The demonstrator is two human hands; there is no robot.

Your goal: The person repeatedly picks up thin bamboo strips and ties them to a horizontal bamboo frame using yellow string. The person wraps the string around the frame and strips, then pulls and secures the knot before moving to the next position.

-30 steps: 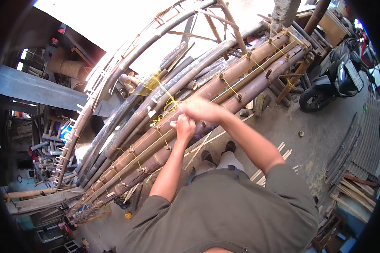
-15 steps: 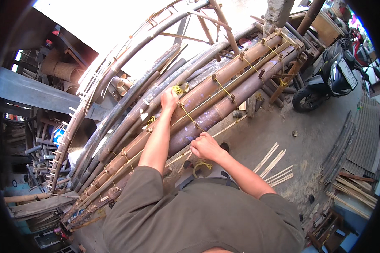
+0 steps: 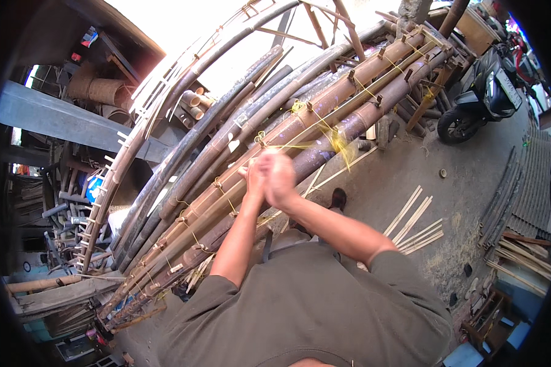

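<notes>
Two long bamboo poles run side by side across my front, slanting from lower left to upper right: the far pole [image 3: 332,92] and the near pole [image 3: 358,120]. Short wooden pegs [image 3: 378,101] stick up from both, with thin yellow ties between them. My left hand [image 3: 255,177] and my right hand [image 3: 280,178] are together over the poles, the right blurred and overlapping the left. My fingers look curled in, but I cannot tell how tight either grip is or whether string lies inside it. Yellow string [image 3: 339,142] spreads in a blurred tangle over the near pole, just right of my hands, and a strand reaches from it toward them. A small yellow loop [image 3: 261,139] stands at the far pole, just beyond my fingers. One dark shoe [image 3: 338,197] shows below the poles. Pale strips [image 3: 410,223] lie on the floor [image 3: 382,183] to my right, and a motorbike [image 3: 483,98] stands farther off.
</notes>
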